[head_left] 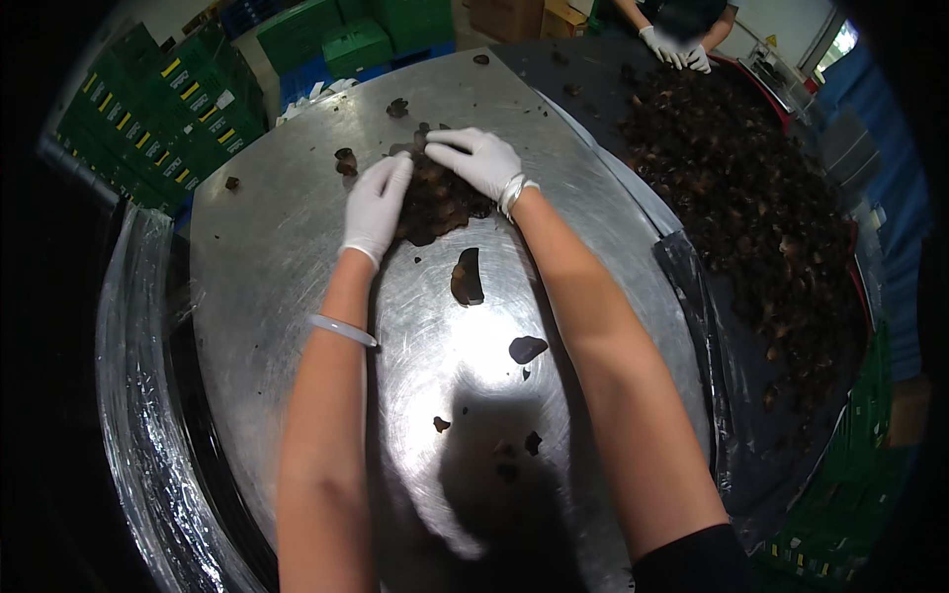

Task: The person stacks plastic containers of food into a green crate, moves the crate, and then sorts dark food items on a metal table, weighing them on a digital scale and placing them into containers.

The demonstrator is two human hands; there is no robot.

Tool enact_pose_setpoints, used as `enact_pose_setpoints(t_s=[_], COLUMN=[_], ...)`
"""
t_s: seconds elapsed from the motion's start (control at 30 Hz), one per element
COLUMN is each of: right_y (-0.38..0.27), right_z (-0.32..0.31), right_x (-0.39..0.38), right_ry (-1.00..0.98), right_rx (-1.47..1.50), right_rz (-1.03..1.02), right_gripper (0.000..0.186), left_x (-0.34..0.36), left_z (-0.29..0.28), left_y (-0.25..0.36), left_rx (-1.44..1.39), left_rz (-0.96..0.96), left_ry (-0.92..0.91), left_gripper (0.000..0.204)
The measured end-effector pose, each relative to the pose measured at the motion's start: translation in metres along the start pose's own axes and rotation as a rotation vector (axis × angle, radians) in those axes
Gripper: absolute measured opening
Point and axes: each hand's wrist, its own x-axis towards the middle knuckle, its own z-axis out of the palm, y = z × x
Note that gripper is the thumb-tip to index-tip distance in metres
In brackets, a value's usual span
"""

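Forearms (331,425) span the tabletop (257,306) to the dark pile (445,203) at twelve o'clock. Left hand (378,210) has fingers (397,176) nearly together, right hand (478,161) slightly parted; any grip is unclear. Hard pushing could scatter pieces.

Yellow-and-black labels (191,91) on stacked green crates (229,71), yellow triangular sign (771,40) against pale wall (794,22), wording too small to read
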Motion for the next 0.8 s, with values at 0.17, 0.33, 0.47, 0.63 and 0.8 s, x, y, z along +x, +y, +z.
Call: enact_pose_setpoints(t_s=[0.17,0.33,0.47,0.63,0.8], right_y=[-0.017,-0.052,-0.11,-0.153,-0.13], right_z=[0.004,-0.013,-0.018,-0.026,-0.068], right_x=[-0.064,-0.171,-0.26,-0.337,-0.364], right_ry=[0.04,0.213,0.398,0.458,0.667], right_rx=[0.255,0.245,0.494,1.338,1.75], right_rz=[-0.209,-0.039,0.235,0.59,0.681], right_gripper=[0.034,0.036,0.035,0.034,0.031], left_x=[-0.056,-0.147,-0.225,-0.296,-0.285], left_z=[0.017,0.038,0.053,0.032,0.066], left_y=[0.025,0.073,0.117,0.154,0.229], left_rx=[-0.05,-0.085,-0.62,-0.805,-0.721], left_rz=[0.047,-0.055,-0.309,-0.557,-0.699], left_ry=[0.072,0.121,0.265,0.174,-0.016], left_gripper=[0.031,0.027,0.028,0.033,0.025])
